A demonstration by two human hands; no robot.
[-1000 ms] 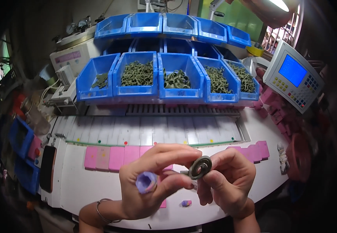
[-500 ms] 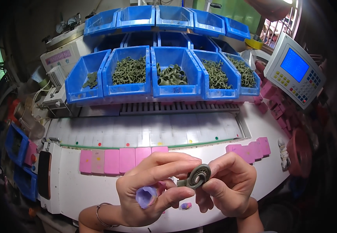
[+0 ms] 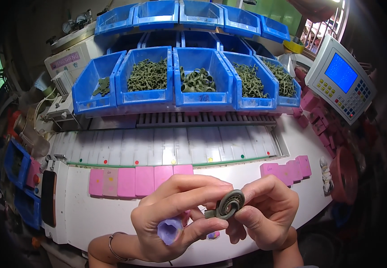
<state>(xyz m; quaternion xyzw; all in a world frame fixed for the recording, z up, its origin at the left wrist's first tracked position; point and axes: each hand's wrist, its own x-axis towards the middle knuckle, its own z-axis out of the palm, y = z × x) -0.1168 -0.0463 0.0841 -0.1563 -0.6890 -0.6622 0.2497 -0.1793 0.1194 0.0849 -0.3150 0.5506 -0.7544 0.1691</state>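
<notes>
Above the front of the white table, both hands hold a round dark-green piece (image 3: 230,203), which looks like a wax model. It has a ridged, ring-shaped face, a hole in it and a short stub toward the left. My left hand (image 3: 171,214) pinches it between thumb and fingers. From the other side, my right hand (image 3: 267,214) grips its edge with thumb and forefinger. A hollow purple cup-shaped piece (image 3: 170,231) shows at my left palm; how it is held there is hidden. Partly covered behind the left thumb lies a small purple-and-pink bit (image 3: 213,235).
Blue bins (image 3: 202,99) holding green parts stand in rows at the back. Pink blocks (image 3: 135,181) line the table's left, with more pink blocks (image 3: 287,172) at right. A white control panel (image 3: 341,78) with a blue screen and a red bowl (image 3: 344,174) are far right.
The round green piece has turned slightly and shifted a little to the right, still between both hands. The view has tilted slightly, so the bins sit a bit higher.
</notes>
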